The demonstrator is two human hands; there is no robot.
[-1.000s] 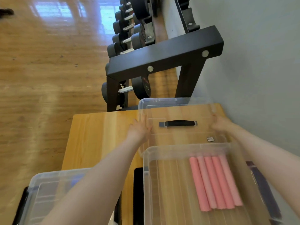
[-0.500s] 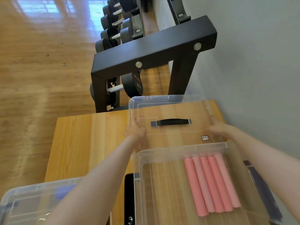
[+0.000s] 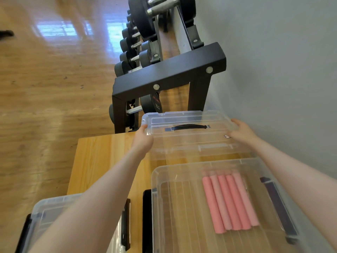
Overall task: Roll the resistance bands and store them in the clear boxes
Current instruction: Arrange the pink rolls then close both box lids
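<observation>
Glossy wooden floor (image 3: 45, 88), grey wall (image 3: 282, 61), black dumbbell rack (image 3: 169, 73).

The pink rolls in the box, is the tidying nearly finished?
Partly. Five pink rolls already lie side by side in the open clear box. The left hand and right hand grip the ends of the clear lid. The lid is not yet on the box. A second clear box sits nearer left, its contents unclear.

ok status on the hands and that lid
Left hand and right hand grip clear lid ends. Pink rolled bands in open box. Nothing blocking.
</observation>
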